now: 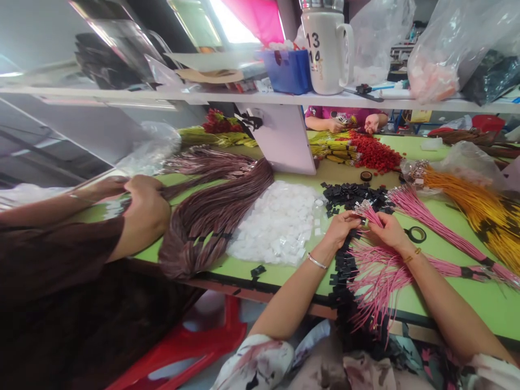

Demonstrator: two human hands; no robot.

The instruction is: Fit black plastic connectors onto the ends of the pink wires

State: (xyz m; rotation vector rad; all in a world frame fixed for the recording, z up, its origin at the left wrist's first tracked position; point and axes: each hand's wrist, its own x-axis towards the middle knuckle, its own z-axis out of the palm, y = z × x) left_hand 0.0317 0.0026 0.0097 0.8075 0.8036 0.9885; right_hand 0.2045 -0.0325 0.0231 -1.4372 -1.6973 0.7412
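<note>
Flowered sleeves (258, 360) are lying before the edge of the table (489, 300), bare green showing beside the right forearm (450, 311), while the right hand (390, 232) is gripping slim, pale-tipped pink wires (371, 214) near black clips (345, 265), the left hand (342, 226) touching the wires, its grip unclear.

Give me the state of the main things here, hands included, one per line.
Held pink wires: bunched together
Right hand: closed on those wires
Left hand: curled at their tips, exact grip unclear
Black parts: loose, piled
Clear bag of white parts: filled, lying down
Brown wires: bundled, bent over
Tape roll: lying flat
Mug: upright
Blue box: upright, filled
</note>
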